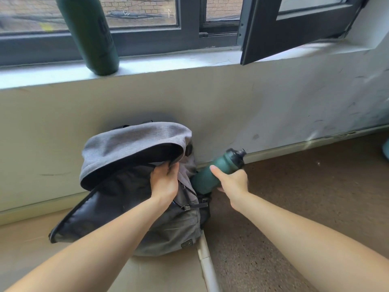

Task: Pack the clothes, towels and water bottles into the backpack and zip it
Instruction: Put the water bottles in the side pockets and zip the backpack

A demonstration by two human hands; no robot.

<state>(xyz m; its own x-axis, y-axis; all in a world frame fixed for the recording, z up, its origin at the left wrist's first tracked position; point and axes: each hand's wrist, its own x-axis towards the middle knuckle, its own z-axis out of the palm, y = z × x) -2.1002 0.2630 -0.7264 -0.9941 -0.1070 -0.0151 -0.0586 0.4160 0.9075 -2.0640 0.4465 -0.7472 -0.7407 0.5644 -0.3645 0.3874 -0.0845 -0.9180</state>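
**Green bottle at the backpack's side**

The grey fabric backpack [168, 228] stands open on the floor [294, 197] against the wall. The left hand [165, 180] grips the edge of its opening, fingers curled over. The right hand [232, 182] wraps round a tilted green plastic water bottle with a black cap [214, 169], whose base touches the backpack's side. A dark green metal bottle [92, 34] stands on the windowsill [189, 60]. Its print and the backpack's small patch are unreadable.

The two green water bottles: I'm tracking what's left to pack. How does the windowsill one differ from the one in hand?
The windowsill bottle stands upright and untouched on the sill; the held bottle is tilted, gripped by the right hand, its base low at the backpack's side. The windowsill bottle's top is cut off by the frame; the held bottle's black cap shows. Both are green.
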